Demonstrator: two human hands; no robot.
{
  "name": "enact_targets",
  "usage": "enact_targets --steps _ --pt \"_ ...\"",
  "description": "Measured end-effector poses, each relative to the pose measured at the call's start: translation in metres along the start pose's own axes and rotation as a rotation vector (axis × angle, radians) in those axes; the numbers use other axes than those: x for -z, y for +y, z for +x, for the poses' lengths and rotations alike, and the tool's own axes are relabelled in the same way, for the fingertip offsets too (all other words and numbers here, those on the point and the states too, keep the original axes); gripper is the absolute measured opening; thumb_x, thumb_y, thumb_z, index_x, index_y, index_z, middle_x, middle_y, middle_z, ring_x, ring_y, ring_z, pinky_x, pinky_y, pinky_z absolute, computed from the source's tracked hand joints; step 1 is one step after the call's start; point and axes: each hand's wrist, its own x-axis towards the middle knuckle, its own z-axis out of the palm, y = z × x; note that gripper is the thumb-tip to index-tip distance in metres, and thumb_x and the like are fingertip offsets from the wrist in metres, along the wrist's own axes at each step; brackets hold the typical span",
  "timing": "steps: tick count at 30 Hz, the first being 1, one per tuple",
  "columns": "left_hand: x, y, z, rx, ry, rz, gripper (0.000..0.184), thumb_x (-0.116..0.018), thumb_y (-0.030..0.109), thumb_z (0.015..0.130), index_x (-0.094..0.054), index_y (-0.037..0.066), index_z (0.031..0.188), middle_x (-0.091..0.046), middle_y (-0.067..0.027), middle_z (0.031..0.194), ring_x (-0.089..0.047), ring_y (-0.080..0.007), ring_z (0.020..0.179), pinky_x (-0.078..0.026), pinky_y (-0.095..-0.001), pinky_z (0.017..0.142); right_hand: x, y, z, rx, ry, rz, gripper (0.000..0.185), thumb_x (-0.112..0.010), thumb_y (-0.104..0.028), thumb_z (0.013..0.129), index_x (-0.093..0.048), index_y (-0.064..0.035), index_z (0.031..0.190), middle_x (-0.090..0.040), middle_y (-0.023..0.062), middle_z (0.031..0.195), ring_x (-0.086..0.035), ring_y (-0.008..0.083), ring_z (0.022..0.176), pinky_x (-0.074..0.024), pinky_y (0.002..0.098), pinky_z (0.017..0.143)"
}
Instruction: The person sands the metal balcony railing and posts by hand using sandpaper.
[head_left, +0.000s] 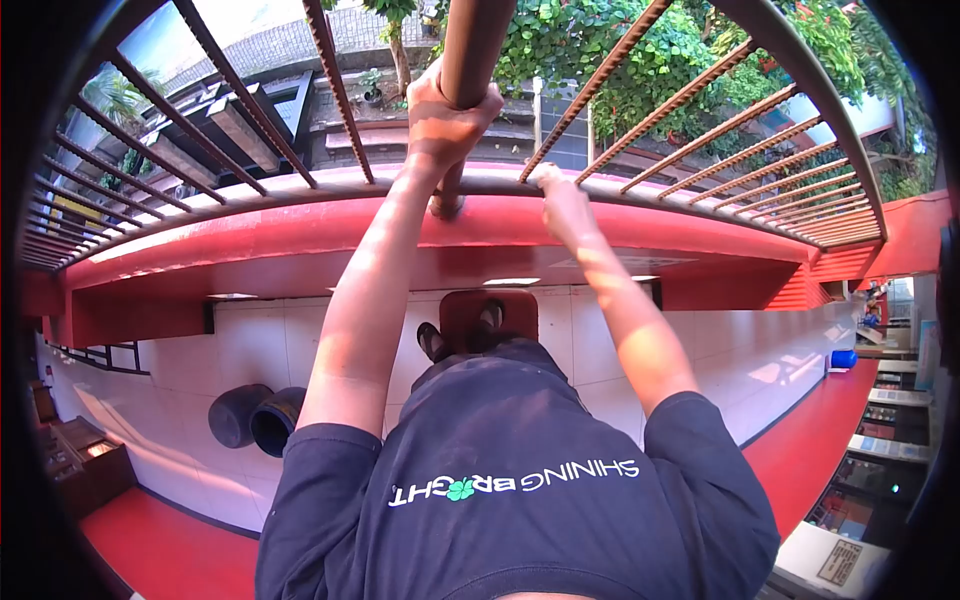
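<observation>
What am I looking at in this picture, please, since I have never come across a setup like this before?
There is no machine here: you see a person's own two arms and bare hands. The one picture comes from a camera worn on the head, looking down past the dark shirt, so the person's left is on the left side.

The left hand is wrapped around a thick brown post. The right hand is at the railing's lower rail, near the foot of a twisted bar; whether it holds anything is unclear.

The railing stands along a red ledge, with greenery beyond. Below, two dark rounded vessels sit on the pale tiled floor.
</observation>
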Motion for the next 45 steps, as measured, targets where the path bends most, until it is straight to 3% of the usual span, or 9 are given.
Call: enact_targets --steps 3,11,15,21,25,27,31,35,45 --pt "-0.002 -0.001 -0.003 0.022 0.016 -0.050 0.019 -0.075 0.017 0.075 -0.064 0.002 0.079 -0.065 -0.0067 0.070 -0.062 -0.0173 0.062 -0.051 -0.0351 0.062 0.026 -0.019 -0.014 -0.111 -0.111 0.053 0.047 -0.048 -0.002 0.088 -0.057 -0.0045 0.134 -0.062 0.0246 0.129 -0.066 0.0442 0.103 -0.0545 0.0518 0.091" --pt "-0.004 0.000 -0.005 0.070 0.020 -0.094 0.019 -0.076 0.016 0.076 -0.064 0.002 0.081 -0.064 -0.0054 0.069 -0.062 -0.0139 0.062 -0.050 -0.0326 0.060 0.013 -0.016 -0.018 -0.362 0.150 0.180 0.038 -0.054 -0.037 0.100 -0.061 -0.0182 0.133 -0.060 0.0060 0.139 -0.064 0.0400 0.110 -0.0544 0.0506 0.090" --pt "-0.004 0.002 -0.003 0.075 0.011 -0.041 0.021 -0.075 0.016 0.075 -0.063 0.002 0.084 -0.065 -0.0076 0.071 -0.062 -0.0175 0.063 -0.051 -0.0341 0.064 -0.017 -0.004 -0.017 -0.229 0.401 0.294 0.035 -0.051 -0.040 0.102 -0.062 -0.0250 0.132 -0.058 0.0010 0.141 -0.063 0.0374 0.110 -0.0555 0.0476 0.089" --pt "-0.004 0.012 -0.005 0.131 0.026 -0.084 0.020 -0.076 0.016 0.076 -0.063 0.001 0.083 -0.065 -0.0066 0.071 -0.061 -0.0150 0.063 -0.050 -0.0329 0.063 -0.023 -0.026 -0.032 -0.253 0.350 0.142 0.032 -0.052 -0.037 0.102 -0.064 -0.0295 0.131 -0.064 0.0010 0.132 -0.070 0.0359 0.096 -0.0588 0.0495 0.078" --pt "-0.003 0.010 -0.006 0.115 0.031 -0.059 0.020 -0.075 0.015 0.076 -0.064 0.001 0.084 -0.066 -0.0063 0.072 -0.062 -0.0143 0.064 -0.050 -0.0328 0.064 -0.015 -0.016 -0.008 -0.584 0.111 0.054 0.033 -0.051 -0.037 0.102 -0.065 -0.0267 0.130 -0.069 0.0059 0.122 -0.070 0.0359 0.095 -0.0583 0.0498 0.079" --pt "-0.003 0.008 -0.004 0.121 0.021 -0.073 0.019 -0.075 0.015 0.076 -0.064 0.001 0.083 -0.066 -0.0065 0.072 -0.062 -0.0145 0.065 -0.051 -0.0327 0.064 -0.033 -0.028 -0.025 -0.210 0.370 0.187 0.033 -0.050 -0.036 0.103 -0.065 -0.0255 0.131 -0.067 0.0023 0.127 -0.069 0.0359 0.098 -0.0577 0.0493 0.081" --pt "-0.002 0.009 -0.006 0.180 -0.002 -0.077 0.019 -0.075 0.014 0.077 -0.064 0.000 0.083 -0.067 -0.0070 0.073 -0.063 -0.0145 0.066 -0.051 -0.0324 0.065 -0.024 -0.009 -0.027 -0.410 0.363 0.216 0.039 -0.050 -0.035 0.102 -0.056 -0.0306 0.140 -0.055 -0.0079 0.144 -0.069 0.0365 0.100 -0.0575 0.0479 0.083" --pt "-0.003 0.010 -0.005 0.105 0.031 -0.041 0.021 -0.076 0.017 0.076 -0.065 0.001 0.084 -0.067 -0.0073 0.072 -0.064 -0.0156 0.065 -0.052 -0.0331 0.065 -0.036 -0.017 -0.041 -0.295 0.323 0.111 0.043 -0.045 -0.033 0.104 -0.046 -0.0347 0.147 -0.051 -0.0116 0.147 -0.070 0.0381 0.089 -0.0594 0.0492 0.074" --pt "-0.003 0.009 -0.005 0.151 0.013 -0.101 0.022 -0.076 0.017 0.075 -0.064 0.001 0.083 -0.067 -0.0075 0.072 -0.064 -0.0161 0.066 -0.052 -0.0331 0.066 -0.044 -0.003 -0.039 -0.213 0.419 0.131 0.054 -0.054 -0.018 0.097 -0.046 -0.0324 0.149 -0.050 -0.0076 0.149 -0.072 0.0356 0.087 -0.0607 0.0480 0.071"
